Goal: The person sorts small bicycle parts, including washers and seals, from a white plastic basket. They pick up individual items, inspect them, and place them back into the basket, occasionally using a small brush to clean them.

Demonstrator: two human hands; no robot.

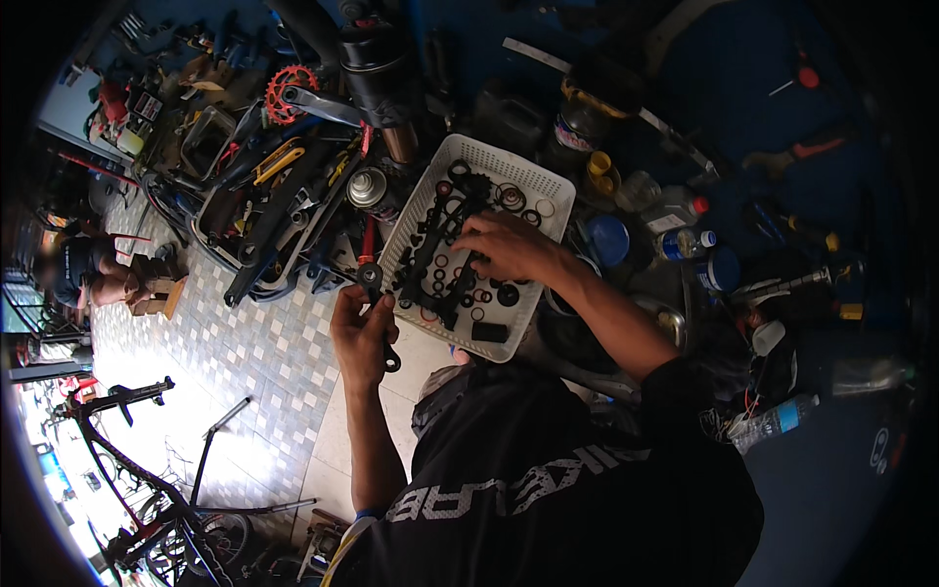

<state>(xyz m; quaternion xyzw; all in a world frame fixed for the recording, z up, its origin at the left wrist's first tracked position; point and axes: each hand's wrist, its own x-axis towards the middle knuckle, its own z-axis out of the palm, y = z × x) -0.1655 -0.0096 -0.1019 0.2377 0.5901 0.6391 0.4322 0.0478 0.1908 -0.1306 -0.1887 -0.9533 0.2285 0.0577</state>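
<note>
My left hand (362,338) is closed around a dark bar with a round eye (370,277) at its upper end. The bar's lower end, also with a hole, sticks out below my fingers. My right hand (509,248) reaches into a white perforated plastic basket (533,171), its bent fingers apart over the small parts. Under and around those fingers lie long black bicycle linkage pieces (421,274), red and black rings (481,295), and several small round black parts. What my right fingertips touch is partly hidden.
Beside the basket stand a spray can (368,188) and a dark cylinder. Bike parts, including a red chainring (291,95), crowd the left. Bottles and a blue lid (608,240) sit at the right. A bike frame (147,479) stands lower left; a person (93,269) sits far left.
</note>
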